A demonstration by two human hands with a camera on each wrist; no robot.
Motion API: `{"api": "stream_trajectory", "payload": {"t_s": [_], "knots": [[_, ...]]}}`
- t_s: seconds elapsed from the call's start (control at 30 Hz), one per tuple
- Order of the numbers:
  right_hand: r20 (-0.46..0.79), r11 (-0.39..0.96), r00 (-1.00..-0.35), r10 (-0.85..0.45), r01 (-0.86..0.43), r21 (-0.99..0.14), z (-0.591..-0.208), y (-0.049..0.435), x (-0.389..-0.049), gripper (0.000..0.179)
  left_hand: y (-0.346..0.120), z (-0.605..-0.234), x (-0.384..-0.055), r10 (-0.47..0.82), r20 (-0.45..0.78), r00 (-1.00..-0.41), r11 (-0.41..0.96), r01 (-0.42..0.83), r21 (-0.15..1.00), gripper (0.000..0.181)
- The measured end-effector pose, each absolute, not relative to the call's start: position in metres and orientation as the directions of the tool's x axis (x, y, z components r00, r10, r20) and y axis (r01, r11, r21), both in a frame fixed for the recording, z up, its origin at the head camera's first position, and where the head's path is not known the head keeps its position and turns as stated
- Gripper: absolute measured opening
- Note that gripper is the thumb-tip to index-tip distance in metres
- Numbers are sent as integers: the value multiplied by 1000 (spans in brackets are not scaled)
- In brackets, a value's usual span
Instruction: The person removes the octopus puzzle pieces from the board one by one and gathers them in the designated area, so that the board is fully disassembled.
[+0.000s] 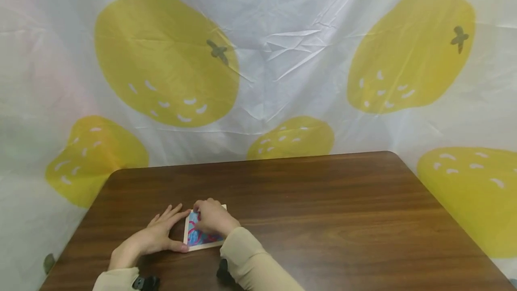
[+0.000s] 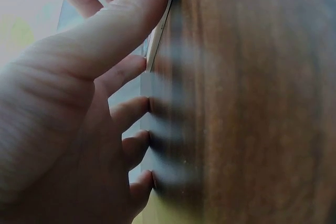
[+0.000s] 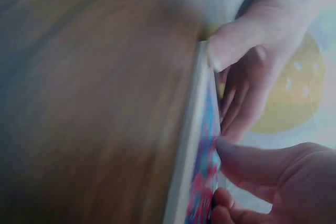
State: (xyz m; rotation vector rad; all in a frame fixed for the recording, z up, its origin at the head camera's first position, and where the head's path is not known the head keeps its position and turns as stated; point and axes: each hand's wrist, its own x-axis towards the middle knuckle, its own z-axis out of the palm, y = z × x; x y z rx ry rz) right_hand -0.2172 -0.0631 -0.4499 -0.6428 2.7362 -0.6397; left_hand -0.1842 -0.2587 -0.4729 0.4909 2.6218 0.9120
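Left hand (image 1: 157,235), spread and ungripping, touches the picture board (image 1: 206,246) at its 9 o'clock edge; right hand (image 1: 215,217) touches its face toward 12 o'clock, grip unclear.

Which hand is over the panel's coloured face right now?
The right hand, bent over the blue-and-red face of the pale-edged panel; the left hand instead has its thumb and index finger at the panel's left edge.

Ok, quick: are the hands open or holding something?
Left hand: open, thumb and index finger touching the pale-framed picture board.
Right hand: fingers bent over it; can't tell if holding anything.
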Motion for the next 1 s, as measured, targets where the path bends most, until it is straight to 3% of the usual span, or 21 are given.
{"api": "stream_trajectory", "payload": {"t_s": [0.33,0.5,0.67,1.0], "knots": [[-138,795,-910,-390,-257,-549,-455,-65,-217,36,-258,-472,-183,415,-201,-887,743,203,638,105],[-99,712,-948,-303,-156,-684,-456,-67,-216,19,-256,-464,-182,424,-206,-882,742,208,637,100],[-28,660,-970,-240,-141,-738,-457,-68,-214,11,-255,-462,-181,419,-207,-884,750,209,627,99],[14,432,-958,-285,-141,-891,-452,-49,-218,5,-257,-467,-183,434,-164,-886,728,237,643,100]]}}
